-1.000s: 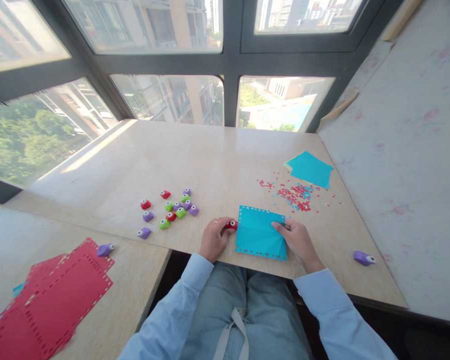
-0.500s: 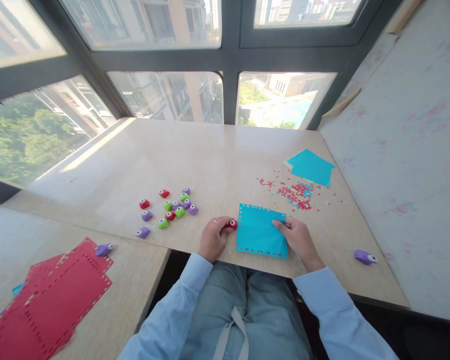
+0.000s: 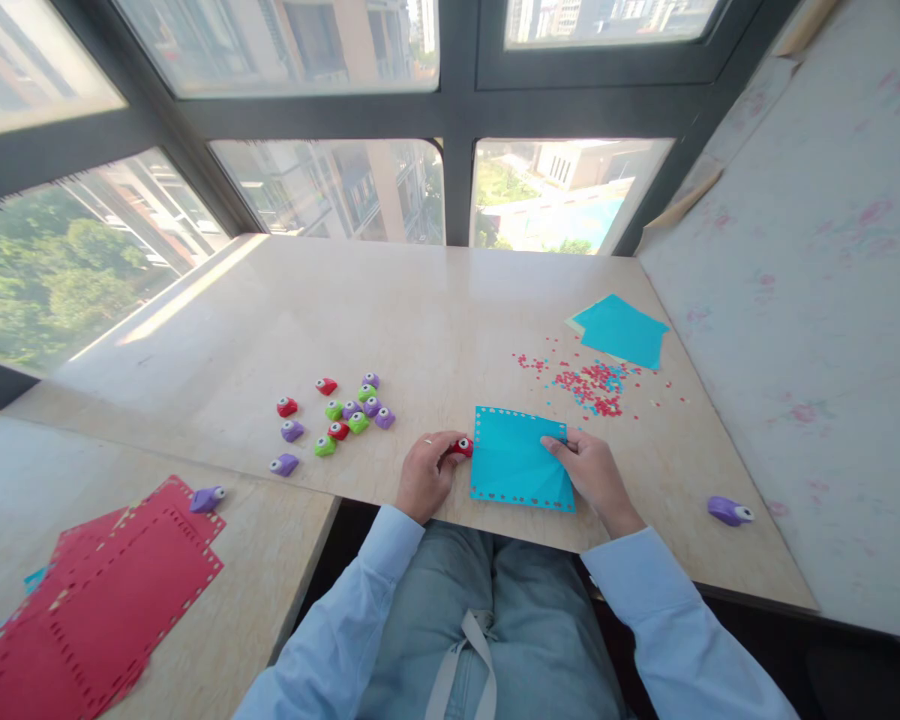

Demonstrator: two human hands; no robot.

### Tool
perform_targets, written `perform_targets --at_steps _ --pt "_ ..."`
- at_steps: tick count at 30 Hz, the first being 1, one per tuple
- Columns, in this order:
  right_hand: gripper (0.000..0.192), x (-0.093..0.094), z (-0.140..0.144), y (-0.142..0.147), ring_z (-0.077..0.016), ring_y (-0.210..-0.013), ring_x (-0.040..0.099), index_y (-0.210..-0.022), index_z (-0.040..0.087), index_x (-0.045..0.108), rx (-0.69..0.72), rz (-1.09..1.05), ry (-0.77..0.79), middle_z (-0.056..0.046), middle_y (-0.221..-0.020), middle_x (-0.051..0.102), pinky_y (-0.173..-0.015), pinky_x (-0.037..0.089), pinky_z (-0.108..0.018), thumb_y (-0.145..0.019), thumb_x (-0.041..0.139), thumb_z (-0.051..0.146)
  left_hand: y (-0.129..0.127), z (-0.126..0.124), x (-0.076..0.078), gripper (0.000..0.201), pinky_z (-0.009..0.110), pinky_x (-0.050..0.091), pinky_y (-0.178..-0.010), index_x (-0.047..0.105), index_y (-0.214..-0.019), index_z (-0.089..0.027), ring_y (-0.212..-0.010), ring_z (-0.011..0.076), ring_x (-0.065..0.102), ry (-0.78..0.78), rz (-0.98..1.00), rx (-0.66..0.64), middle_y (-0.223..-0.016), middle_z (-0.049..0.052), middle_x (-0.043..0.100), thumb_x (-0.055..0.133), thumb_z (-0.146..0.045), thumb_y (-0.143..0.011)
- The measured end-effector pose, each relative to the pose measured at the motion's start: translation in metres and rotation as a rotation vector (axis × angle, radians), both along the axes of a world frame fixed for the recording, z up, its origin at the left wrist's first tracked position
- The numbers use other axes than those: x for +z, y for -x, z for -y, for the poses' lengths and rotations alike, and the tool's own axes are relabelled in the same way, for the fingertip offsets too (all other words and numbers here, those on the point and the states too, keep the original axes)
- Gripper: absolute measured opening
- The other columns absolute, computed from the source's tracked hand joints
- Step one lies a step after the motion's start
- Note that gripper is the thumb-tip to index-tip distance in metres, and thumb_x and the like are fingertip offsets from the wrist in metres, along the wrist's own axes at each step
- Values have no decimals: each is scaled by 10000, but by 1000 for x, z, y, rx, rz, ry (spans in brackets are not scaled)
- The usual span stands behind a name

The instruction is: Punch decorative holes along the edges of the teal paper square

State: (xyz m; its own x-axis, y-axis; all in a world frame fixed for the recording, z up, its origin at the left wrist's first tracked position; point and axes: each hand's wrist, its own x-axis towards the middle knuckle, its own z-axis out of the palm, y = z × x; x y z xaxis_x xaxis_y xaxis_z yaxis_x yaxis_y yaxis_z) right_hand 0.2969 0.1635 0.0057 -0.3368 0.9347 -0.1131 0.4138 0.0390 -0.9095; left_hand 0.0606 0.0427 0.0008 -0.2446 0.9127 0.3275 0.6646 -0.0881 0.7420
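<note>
My left hand (image 3: 427, 476) is closed round a small red craft punch (image 3: 463, 447), whose front meets the left edge of a blue sheet of paper (image 3: 517, 462). Rows of small punched holes run along the sheet's top and bottom edges. At the sheet's right side, my right hand (image 3: 594, 473) pinches it with the thumb on top; the other fingers are partly hidden behind the paper. The sheet is slightly creased and sits close to the table's front edge.
Several red, green and purple punches (image 3: 357, 422) stand to the left. Red and blue paper bits (image 3: 596, 388) lie scattered before blue sheets (image 3: 622, 331). A purple punch (image 3: 730, 511) is at far right. Punched red sheets (image 3: 131, 590) cover the left table, with another purple punch (image 3: 208, 499) on them.
The blue sheet and my right hand have shifted very slightly left. My left hand keeps the red punch at the sheet's left edge.
</note>
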Motion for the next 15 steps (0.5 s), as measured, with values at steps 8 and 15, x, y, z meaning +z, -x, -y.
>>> perform_targets --at_steps 8,15 --pt "477 4 2 1 -153 -540 427 -685 177 596 -13 -35 38 -15 -576 540 -487 318 -268 -721 648 650 0 0 1 265 355 529 -855 676 -1050 -224 -935 202 655 0 -5 6 -1017 44 733 600 -85 -837" --pt "495 4 0 5 -143 -533 398 -664 180 573 -10 -30 22 -6 -579 506 -500 305 -270 -722 633 668 1 0 -1 265 356 529 -859 677 -1053 -216 -949 203 655 -28 -11 -11 -1043 53 732 609 -79 -837"
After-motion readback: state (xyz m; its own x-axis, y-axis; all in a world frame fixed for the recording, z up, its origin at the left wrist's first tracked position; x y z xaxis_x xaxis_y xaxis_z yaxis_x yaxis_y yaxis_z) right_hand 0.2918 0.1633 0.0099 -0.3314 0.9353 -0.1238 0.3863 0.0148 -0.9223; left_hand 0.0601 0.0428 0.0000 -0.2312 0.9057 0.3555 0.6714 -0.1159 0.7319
